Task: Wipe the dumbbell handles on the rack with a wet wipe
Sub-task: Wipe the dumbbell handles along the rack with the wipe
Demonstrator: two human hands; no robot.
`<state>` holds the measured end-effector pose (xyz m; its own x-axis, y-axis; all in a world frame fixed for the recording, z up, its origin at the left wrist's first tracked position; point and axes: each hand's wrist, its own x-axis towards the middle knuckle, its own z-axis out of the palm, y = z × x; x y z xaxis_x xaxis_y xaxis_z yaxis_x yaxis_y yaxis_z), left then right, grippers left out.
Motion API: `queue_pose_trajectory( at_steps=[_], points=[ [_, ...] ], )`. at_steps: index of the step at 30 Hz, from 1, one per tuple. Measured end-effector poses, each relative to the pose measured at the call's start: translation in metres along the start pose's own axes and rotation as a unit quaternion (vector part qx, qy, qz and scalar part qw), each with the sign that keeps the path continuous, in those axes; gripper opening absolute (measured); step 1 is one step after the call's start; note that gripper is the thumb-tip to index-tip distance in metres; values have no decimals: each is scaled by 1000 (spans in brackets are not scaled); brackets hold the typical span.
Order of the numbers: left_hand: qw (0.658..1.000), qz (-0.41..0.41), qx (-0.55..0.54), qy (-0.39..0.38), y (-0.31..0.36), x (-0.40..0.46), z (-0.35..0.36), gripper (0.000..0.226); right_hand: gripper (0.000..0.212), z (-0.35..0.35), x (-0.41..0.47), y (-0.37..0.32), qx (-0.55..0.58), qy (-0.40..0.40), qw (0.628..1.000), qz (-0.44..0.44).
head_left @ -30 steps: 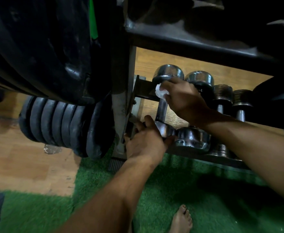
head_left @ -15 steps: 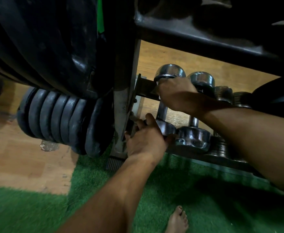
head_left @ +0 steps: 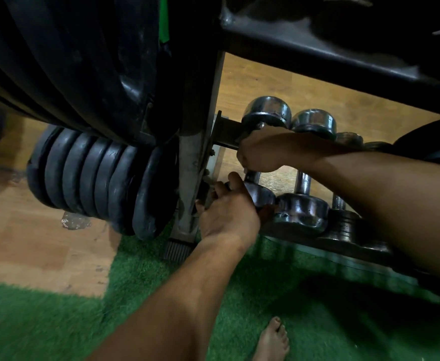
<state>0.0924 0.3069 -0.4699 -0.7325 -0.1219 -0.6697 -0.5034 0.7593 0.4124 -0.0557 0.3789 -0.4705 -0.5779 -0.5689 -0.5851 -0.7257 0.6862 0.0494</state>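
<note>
The chrome dumbbell (head_left: 262,157) is lying across the rack (head_left: 305,241) rails. The right hand (head_left: 262,149) is curling around its handle; the left hand (head_left: 229,209) is gripping its near head.

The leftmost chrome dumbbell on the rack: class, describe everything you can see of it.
The leftmost chrome dumbbell looks like shiny, scuffed metal, with two rounded heads joined by a slim bar. It lies across the bottom rack, far head on the back rail, near head at the front. The right hand grips the handle, hiding most of it; only a short stretch shows below the fist. The left hand holds the near head. No wipe is visible. A second dumbbell sits beside it.
</note>
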Motion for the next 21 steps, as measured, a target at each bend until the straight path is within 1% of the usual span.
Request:
queue_pose_trajectory(
  at_steps=[2,6,8,11,12,13,14,15,16,17,18,19,21],
  points=[
    [1000,-2,2,2,-1,1,1,98,22,0,5,-2,-8,-39,999,-14],
    [1000,-1,1,7,-2,2,2,99,27,-2,13,1,-79,-115,989,-51],
    [1000,-4,3,4,-1,2,2,101,28,-3,13,-2,-132,-133,976,-113],
    [1000,-7,-1,8,-1,4,3,99,25,-3,19,-5,-242,-176,932,-206],
    [1000,-8,-4,7,-1,4,3,99,26,-2,19,-7,-250,-193,921,-226],
    [1000,-9,-6,6,-1,3,3,99,23,-2,18,-10,-243,-203,921,-228],
    [1000,-9,-6,5,-1,3,3,101,18,-2,17,-10,-183,-202,939,-210],
    [1000,-8,-6,5,-1,3,3,102,12,-3,12,-8,-99,-186,961,-177],
    [1000,-7,-7,7,-1,2,3,104,11,-3,9,-4,-25,-163,975,-150],
    [1000,-5,-8,8,-1,2,3,106,15,0,7,0,59,-135,980,-130],
    [1000,-4,-8,10,-2,2,3,107,20,3,4,5,90,-112,980,-136],
    [1000,-4,-8,11,-2,3,3,109,24,6,1,9,135,-107,975,-140],
    [1000,-4,-8,11,-3,3,4,111,26,9,-8,10,259,-97,953,-124]
  ],
)
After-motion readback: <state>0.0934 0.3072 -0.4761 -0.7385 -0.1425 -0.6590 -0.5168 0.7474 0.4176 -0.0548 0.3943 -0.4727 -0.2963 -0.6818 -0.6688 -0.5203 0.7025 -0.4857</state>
